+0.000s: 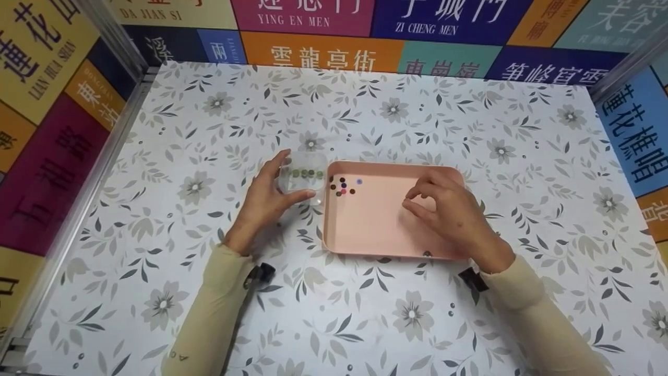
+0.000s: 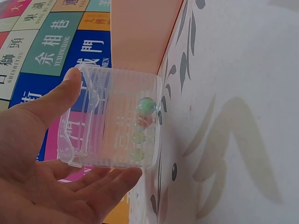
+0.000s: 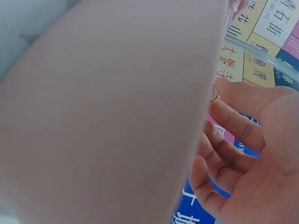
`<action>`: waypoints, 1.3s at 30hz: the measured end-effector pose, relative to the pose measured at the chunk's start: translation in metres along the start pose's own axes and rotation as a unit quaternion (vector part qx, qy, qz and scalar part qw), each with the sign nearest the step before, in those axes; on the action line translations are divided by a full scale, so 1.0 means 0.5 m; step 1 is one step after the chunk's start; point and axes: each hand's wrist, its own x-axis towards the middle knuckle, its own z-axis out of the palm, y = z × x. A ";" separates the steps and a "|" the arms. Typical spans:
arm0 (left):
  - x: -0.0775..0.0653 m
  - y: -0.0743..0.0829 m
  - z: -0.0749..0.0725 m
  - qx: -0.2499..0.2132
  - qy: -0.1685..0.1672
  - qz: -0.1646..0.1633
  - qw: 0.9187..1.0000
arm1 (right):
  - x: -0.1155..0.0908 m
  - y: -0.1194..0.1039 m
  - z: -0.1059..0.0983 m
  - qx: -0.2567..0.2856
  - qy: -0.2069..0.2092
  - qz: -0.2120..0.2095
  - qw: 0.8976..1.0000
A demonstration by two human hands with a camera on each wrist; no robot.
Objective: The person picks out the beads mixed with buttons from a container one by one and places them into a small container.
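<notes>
My left hand [image 1: 266, 196] holds a clear plastic box [image 1: 302, 180] by its sides, thumb on one side and fingers on the other. The box stands on the table against the left end of a pink tray [image 1: 386, 235]. Inside it, in the left wrist view, lie a green marble [image 2: 146, 106], a reddish one and paler ones. My right hand [image 1: 453, 216] hovers over the tray's right half. Its thumb and forefinger pinch a small glassy marble [image 3: 214, 92], partly hidden by the tray wall. Several small dark marbles [image 1: 343, 185] and a blue one [image 1: 359, 181] lie at the tray's left end.
The tabletop [image 1: 344, 297] has a grey floral covering. Panels with large printed characters [image 1: 323, 49] stand along its back and sides. A blurred pink tray wall [image 3: 107, 116] fills much of the right wrist view. Dark camera mounts [image 1: 261, 272] sit at both wrists.
</notes>
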 end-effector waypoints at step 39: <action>-0.003 -0.001 -0.001 -0.018 -0.007 -0.006 1.000 | 0.031 -0.049 0.022 0.033 0.013 -0.026 0.999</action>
